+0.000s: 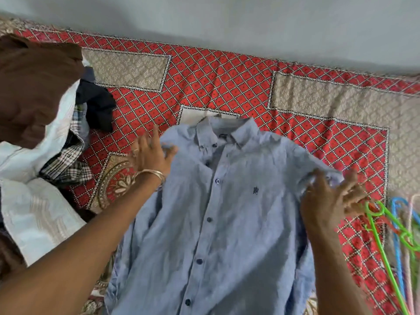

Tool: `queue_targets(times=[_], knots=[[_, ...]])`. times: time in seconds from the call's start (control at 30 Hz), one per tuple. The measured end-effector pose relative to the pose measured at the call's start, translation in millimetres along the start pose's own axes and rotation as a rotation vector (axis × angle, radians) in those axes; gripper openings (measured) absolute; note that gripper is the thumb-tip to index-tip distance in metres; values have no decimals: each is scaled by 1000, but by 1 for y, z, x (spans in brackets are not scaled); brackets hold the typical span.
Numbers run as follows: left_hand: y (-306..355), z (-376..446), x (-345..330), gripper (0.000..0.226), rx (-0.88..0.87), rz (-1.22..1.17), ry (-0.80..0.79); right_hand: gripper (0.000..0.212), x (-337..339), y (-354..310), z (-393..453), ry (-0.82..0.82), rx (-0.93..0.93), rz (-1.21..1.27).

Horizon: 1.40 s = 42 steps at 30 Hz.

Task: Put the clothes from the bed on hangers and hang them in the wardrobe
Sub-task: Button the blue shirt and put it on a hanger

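Note:
A light blue button-up shirt (218, 212) lies face up on the bed, buttoned, collar towards the wall. My left hand (151, 153) rests at the shirt's left shoulder with fingers spread and the thumb touching the fabric. At the other shoulder, where the cloth is bunched, my right hand (331, 196) is blurred, its fingers splayed towards the hangers. A green hanger (386, 242), a blue hanger (396, 226) and a pink hanger (411, 223) lie side by side at the bed's right edge. No wardrobe is in view.
A pile of clothes sits at the left: a brown garment (34, 87), white garments (34, 212), a checked shirt (68, 164) and a dark navy piece (97, 103). The red patterned bedspread (227, 83) runs up to a grey wall (227, 19).

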State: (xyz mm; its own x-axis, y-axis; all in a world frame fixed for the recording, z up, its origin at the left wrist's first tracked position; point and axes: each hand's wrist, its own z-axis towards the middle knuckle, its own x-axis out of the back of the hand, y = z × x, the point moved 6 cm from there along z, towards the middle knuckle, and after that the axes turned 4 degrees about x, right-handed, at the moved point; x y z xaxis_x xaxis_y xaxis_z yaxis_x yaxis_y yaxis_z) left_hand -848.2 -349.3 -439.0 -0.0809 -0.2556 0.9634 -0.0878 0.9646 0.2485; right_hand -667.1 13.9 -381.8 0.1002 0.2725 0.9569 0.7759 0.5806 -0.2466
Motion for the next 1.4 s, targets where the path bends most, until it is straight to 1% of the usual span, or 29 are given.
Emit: queue_targets(times=[0.03,0.1,0.17,0.2,0.23,0.27,0.3,0.33,0.37,0.4,0.47,0.5,0.53,0.57,0.6,0.67,0.73,0.8,0.87,0.9,0.97,1.0,1.03,1.1,1.13,1.2,1.27,1.33,1.4], knots=[[10,-8,0,70,-106,61,58,42,-7,-7,-2,-1,60,-34],[34,-32,-1,69,-330,127,143,47,-25,-29,-8,-40,195,7],[50,-64,-14,68,-539,104,94,53,-53,-54,-30,-238,287,158],[51,-79,-26,76,-564,136,19,64,-71,-60,-46,-370,254,161],[46,-93,-40,87,-523,196,-93,77,-89,-59,-63,-485,182,84],[37,-106,-50,98,-433,259,-240,90,-103,-53,-79,-566,97,-32],[25,-117,-58,104,-303,287,-365,100,-114,-43,-94,-618,19,-129],[13,-126,-61,104,-133,275,-460,103,-119,-32,-106,-632,-40,-198],[2,-133,-66,101,2,259,-497,97,-123,-21,-114,-624,-62,-236],[-4,-139,-72,98,53,204,-512,83,-125,-13,-117,-594,-33,-234],[-10,-143,-78,92,60,59,-521,42,-131,-4,-118,-560,82,-73],[-13,-143,-78,86,48,-60,-540,24,-130,-1,-118,-530,116,28],[-13,-142,-74,79,41,-181,-561,15,-125,5,-116,-477,98,106],[-16,-141,-70,78,33,-236,-547,16,-118,12,-114,-405,52,164],[-16,-144,-67,84,13,-254,-584,19,-109,17,-113,-325,7,204],[-21,-150,-65,92,-61,-168,-602,31,-99,25,-119,-234,-64,186],[-25,-159,-65,84,-77,-2,-696,62,-96,33,-128,-227,-136,-14],[-29,-164,-65,72,-7,191,-827,87,-92,46,-131,-242,-261,-117],[-24,-164,-64,79,-34,328,-920,101,-93,51,-130,-304,-331,-123],[-18,-161,-60,77,-42,344,-908,106,-94,51,-126,-327,-330,-116],[-6,-144,-54,53,-46,303,-775,105,-96,49,-114,-344,-337,-58],[-1,-136,-52,44,-38,269,-705,96,-95,50,-108,-337,-352,-28],[4,-129,-50,39,-36,216,-632,79,-93,50,-103,-322,-356,-26],[15,-116,-43,32,-41,46,-532,42,-86,49,-96,-272,-301,-152],[20,-110,-39,28,-47,-33,-498,34,-82,43,-95,-226,-242,-248],[30,-92,-31,23,-85,-128,-415,32,-76,16,-90,-169,-88,-326],[44,-69,-21,24,-117,-206,-322,40,-79,-24,-78,-211,85,-235],[62,-45,-8,39,-176,-225,-244,50,-83,-63,-61,-280,206,-25],[83,-20,-4,64,-245,-99,-220,57,-85,-100,-39,-291,313,131]])
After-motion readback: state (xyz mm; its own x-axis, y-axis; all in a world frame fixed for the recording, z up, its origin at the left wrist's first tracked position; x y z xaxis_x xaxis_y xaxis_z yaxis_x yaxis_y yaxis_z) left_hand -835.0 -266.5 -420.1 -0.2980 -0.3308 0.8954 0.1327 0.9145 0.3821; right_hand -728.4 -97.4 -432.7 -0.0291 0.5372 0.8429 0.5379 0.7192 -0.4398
